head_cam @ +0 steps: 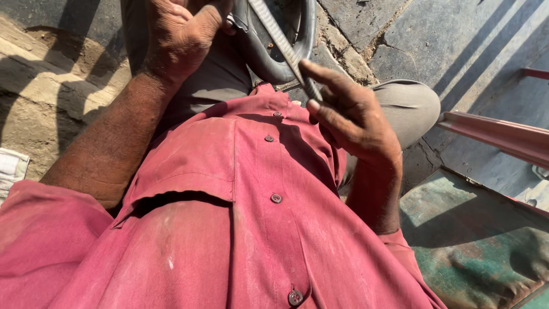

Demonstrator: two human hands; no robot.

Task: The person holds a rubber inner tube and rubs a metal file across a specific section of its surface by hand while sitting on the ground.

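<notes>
My left hand grips the rim of a dark rubber ring, like a small tyre or tube, held over my lap at the top of the view. My right hand pinches the lower end of a long flat metal strip between thumb and fingers. The strip runs diagonally up and left across the ring's opening. My red buttoned shirt fills the lower middle, and my grey trousers show under the ring.
A reddish metal bar slants in from the right edge. A worn green-painted metal surface lies at the lower right. Cracked grey stone paving is at the upper right, sandy ground at the left.
</notes>
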